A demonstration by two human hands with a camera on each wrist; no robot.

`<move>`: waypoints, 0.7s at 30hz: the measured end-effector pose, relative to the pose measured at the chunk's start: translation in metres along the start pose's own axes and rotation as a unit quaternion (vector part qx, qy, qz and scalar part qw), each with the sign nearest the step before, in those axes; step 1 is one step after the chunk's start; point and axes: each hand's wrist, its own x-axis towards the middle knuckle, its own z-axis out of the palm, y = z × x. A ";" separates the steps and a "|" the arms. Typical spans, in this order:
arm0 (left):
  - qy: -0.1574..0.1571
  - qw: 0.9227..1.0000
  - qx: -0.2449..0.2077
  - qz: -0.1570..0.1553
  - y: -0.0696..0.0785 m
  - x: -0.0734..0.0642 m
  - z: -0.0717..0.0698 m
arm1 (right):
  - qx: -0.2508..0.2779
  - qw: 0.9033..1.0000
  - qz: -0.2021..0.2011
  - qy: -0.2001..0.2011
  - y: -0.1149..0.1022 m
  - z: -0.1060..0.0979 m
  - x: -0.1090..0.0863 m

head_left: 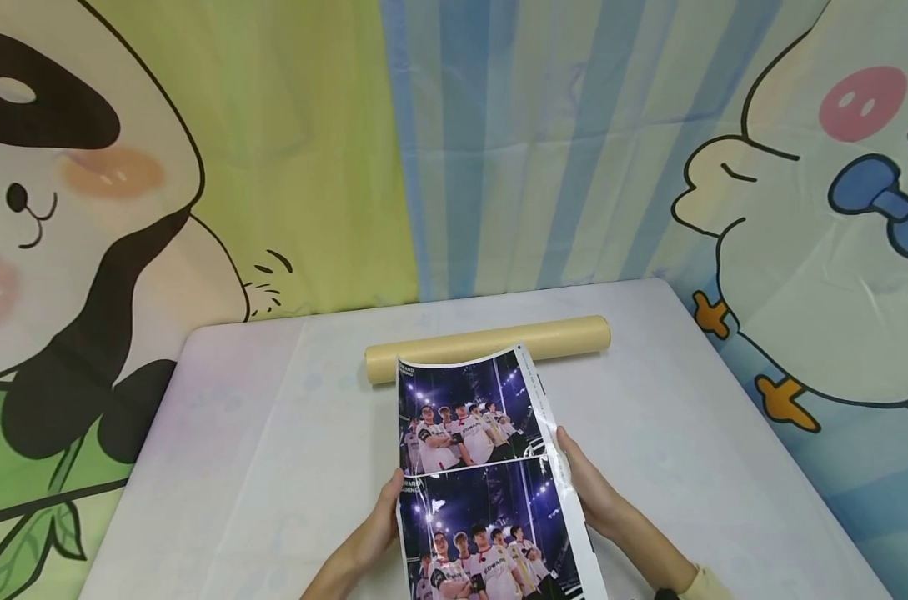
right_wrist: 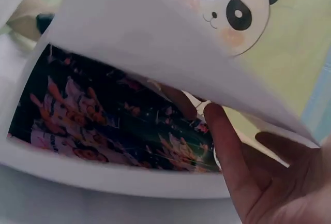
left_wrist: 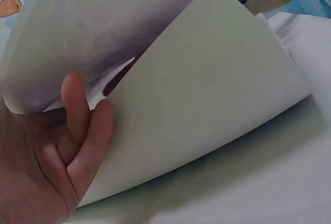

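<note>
A glossy poster sheet, printed with two similar photos of a group of people in white shirts, is held up over the table. My left hand grips its left edge. My right hand holds the white right border, with fingers reaching behind the sheet. From the left wrist, pale unprinted backs of paper show in two layers, and fingers go in between them. The right wrist view has a dark printed face below a white upper layer, with my fingers at the gap.
Behind the poster, a cream-yellow roll lies across the white table. Its front side is partly covered by the poster's top edge in the head view. A fabric backdrop with cartoon animals stands along the table's back and sides.
</note>
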 end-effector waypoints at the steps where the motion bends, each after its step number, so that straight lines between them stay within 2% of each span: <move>1: 0.005 1.000 0.011 -0.001 0.000 -0.001 -0.002 | -0.017 1.000 0.002 0.009 0.001 0.001 0.000; 6: 0.027 0.998 0.054 -0.013 -0.004 -0.006 -0.010 | -0.061 0.994 0.019 0.084 0.006 0.003 0.001; 8: 0.059 0.995 0.083 -0.017 -0.006 -0.007 -0.014 | -0.085 0.988 0.013 0.127 0.009 0.004 0.003; 10: 0.111 0.986 0.121 -0.028 -0.011 -0.007 -0.015 | -0.121 0.979 -0.003 0.164 0.013 0.005 0.007; 13: 0.206 0.960 0.188 -0.035 -0.020 -0.006 -0.014 | -0.208 0.952 -0.044 0.219 0.020 0.007 0.013; 15: 0.258 0.936 0.240 -0.018 -0.027 -0.004 -0.013 | -0.252 0.935 -0.070 0.241 0.025 0.008 0.017; 16: 0.279 0.921 0.271 0.000 -0.031 -0.003 -0.012 | -0.280 0.923 -0.087 0.250 0.027 0.008 0.020; 17: 0.298 0.903 0.308 0.023 -0.034 -0.002 -0.011 | -0.313 0.907 -0.108 0.259 0.030 0.008 0.022; 18: 0.315 0.879 0.354 0.049 -0.038 -0.002 -0.011 | -0.343 0.891 -0.133 0.266 0.032 0.008 0.023; 19: 0.327 0.851 0.404 0.074 -0.040 -0.001 -0.010 | -0.377 0.872 -0.155 0.271 0.034 0.009 0.025; 20: 0.336 0.818 0.457 0.099 -0.042 -0.001 -0.011 | -0.419 0.846 -0.180 0.276 0.035 0.009 0.026; 21: 0.338 0.788 0.500 0.121 -0.044 0.000 -0.012 | -0.467 0.812 -0.206 0.284 0.037 0.009 0.028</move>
